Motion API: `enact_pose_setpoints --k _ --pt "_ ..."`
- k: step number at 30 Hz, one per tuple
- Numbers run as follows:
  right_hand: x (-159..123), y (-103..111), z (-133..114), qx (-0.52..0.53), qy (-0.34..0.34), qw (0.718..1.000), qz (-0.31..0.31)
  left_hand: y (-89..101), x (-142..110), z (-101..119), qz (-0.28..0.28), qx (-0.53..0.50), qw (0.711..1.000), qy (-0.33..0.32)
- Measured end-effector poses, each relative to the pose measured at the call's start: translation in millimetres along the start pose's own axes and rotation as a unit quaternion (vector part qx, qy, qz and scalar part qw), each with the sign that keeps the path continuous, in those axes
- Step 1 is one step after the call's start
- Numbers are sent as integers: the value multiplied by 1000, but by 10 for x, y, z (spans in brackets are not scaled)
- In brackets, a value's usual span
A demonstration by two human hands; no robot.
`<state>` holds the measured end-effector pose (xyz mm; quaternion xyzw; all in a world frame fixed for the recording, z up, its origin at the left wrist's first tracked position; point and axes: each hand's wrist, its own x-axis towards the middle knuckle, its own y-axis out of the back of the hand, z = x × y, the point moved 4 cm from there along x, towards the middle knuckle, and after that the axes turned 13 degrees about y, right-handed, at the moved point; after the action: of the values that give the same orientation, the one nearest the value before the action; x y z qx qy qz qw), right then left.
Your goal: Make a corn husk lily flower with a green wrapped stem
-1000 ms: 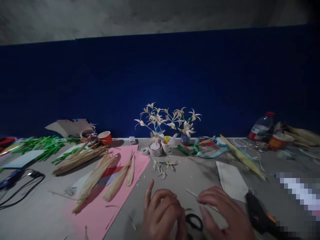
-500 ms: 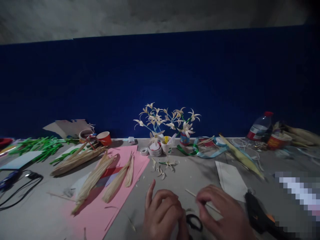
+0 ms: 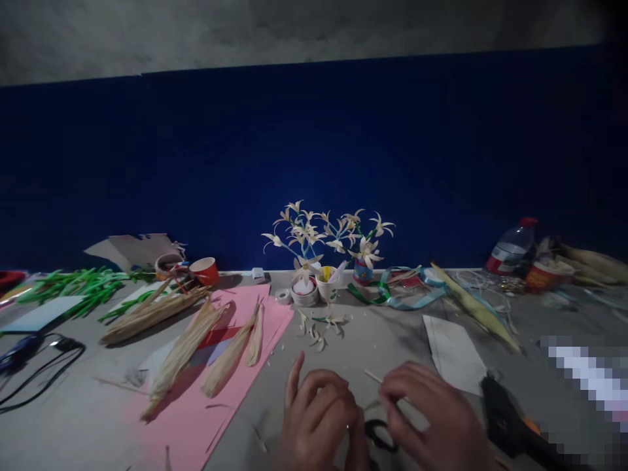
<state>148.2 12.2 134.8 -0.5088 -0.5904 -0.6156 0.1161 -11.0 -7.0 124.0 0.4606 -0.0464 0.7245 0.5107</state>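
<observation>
My left hand is low in the middle of the view, thumb and forefinger pinched together and the little finger raised. A tiny pale speck shows at its fingertips; what it grips is too small to name. To its right, my right hand has its fingers curled toward the thumb, and anything in them is hidden. A thin pale stick lies on the table partly behind the right hand. Between the hands is a black scissor-like loop handle. Beyond them lie pale cut petals and a small flower.
Dried corn husks rest on pink paper at left. Pale husk flowers stand in cups at the back. A black glue gun, white paper and a bottle are at right, near green and blue ribbons.
My right hand has shifted slightly left, closer to my left hand, covering more of the pale stick. The left hand has barely moved.
</observation>
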Motion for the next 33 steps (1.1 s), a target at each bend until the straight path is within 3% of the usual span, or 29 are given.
enact_pose_setpoints --k 4,7,11,15,18,21,26,33 --pt "-98 81 41 -10 -42 999 2 12 12 -3 -3 -4 1000 13" --pt "-66 1 -96 4 -34 999 -40 -4 19 7 5 -6 1000 11" --pt "-36 -131 -126 6 -44 998 -51 -25 12 14 6 -3 1000 5" --pt "-125 -60 71 -33 -46 998 -12 9 -8 -8 1 -4 1000 14" --pt "-195 87 172 -77 -88 993 36 37 -10 -28 -5 -7 999 32" --pt "-169 70 76 -44 -97 994 16 27 0 -22 -14 -13 999 38" --pt "-46 -149 -139 10 -96 995 -25 -5 18 4 -33 -9 999 23" --pt "-109 -182 -35 -4 -80 995 -52 -36 -32 -14 3 -10 1000 25"
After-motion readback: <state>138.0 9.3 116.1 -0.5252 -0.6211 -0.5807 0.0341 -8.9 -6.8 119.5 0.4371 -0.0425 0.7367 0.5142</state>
